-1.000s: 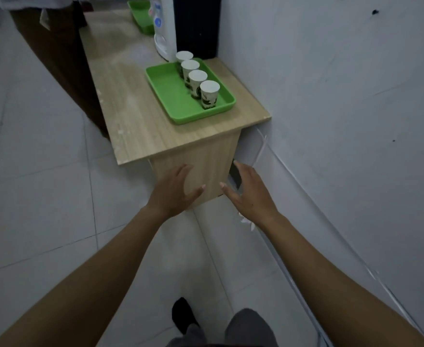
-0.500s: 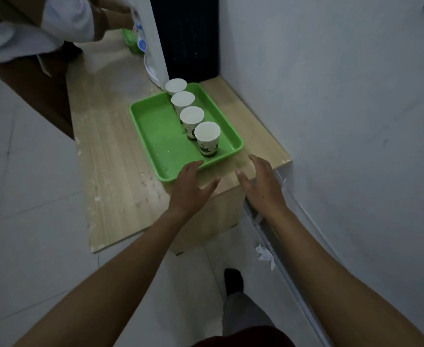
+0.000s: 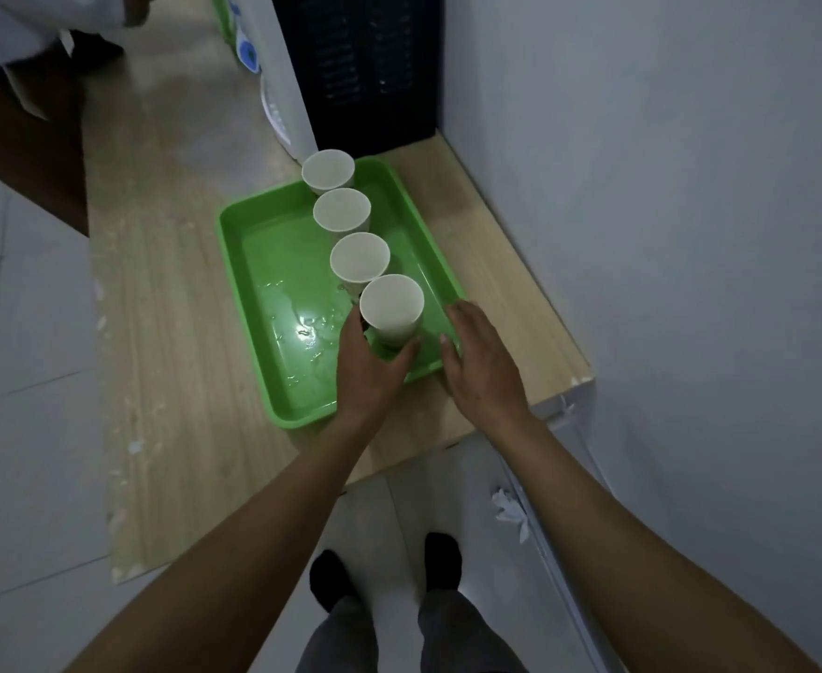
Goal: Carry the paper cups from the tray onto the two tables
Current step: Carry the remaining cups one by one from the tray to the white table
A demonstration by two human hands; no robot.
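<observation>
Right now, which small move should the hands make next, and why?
Probably close the left hand around the nearest cup and lift it straight up. Its fingers already bracket the cup's base, the right hand is empty at the tray edge, and the tray floor looks wet.

Both hands have moved forward from below the table edge; the left hand (image 3: 368,369) now cups the nearest paper cup (image 3: 391,308); the right hand (image 3: 479,361) reaches the green tray (image 3: 253,284) rim beside it.

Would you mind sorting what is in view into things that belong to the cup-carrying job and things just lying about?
Job: four paper cups, green tray, wooden table, left hand, right hand.
Lying about: water dispenser, black crate, crumpled tissue on the floor.
</observation>
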